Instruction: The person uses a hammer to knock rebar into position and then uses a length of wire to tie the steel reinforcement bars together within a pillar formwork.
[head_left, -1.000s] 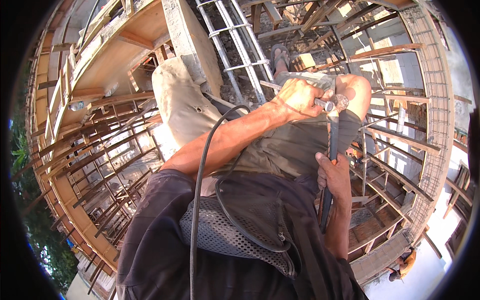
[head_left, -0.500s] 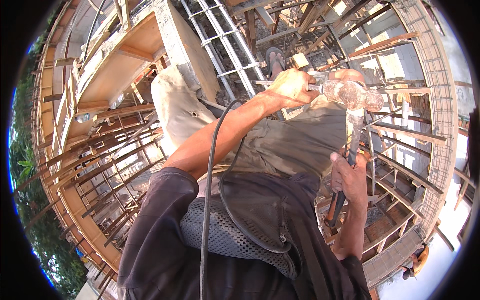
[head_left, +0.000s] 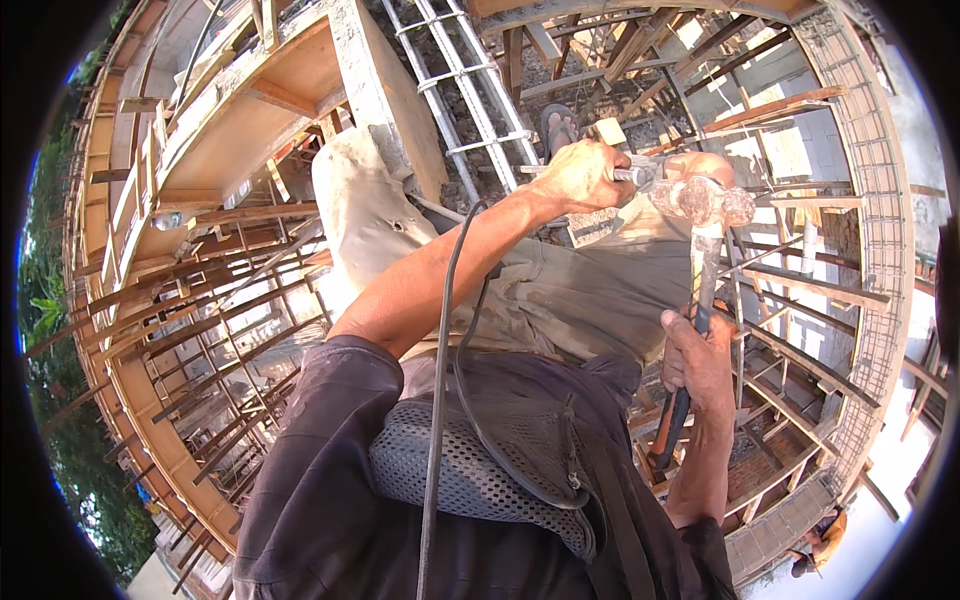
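My left hand is closed around a metal chisel. Its blunt end sticks out on the right of the fist, and a thin pale length shows on the left. My right hand grips a hammer by its dark handle, with an orange patch low down. The worn, rusty hammer head is raised just right of the chisel's end, a small gap apart from it. Below the left fist, partly hidden, is a pale block-like piece between my legs.
Left of my knee stands a concrete-smeared formwork board, beside a steel rebar cage. Timber props and beams spread below on both sides. Curved mesh reinforcement runs along the right. A black cord hangs before me. Another person is far lower right.
The hammer head has dropped slightly and drawn a little away from the chisel's end. Both hands keep their grips. The whole view has shifted slightly.
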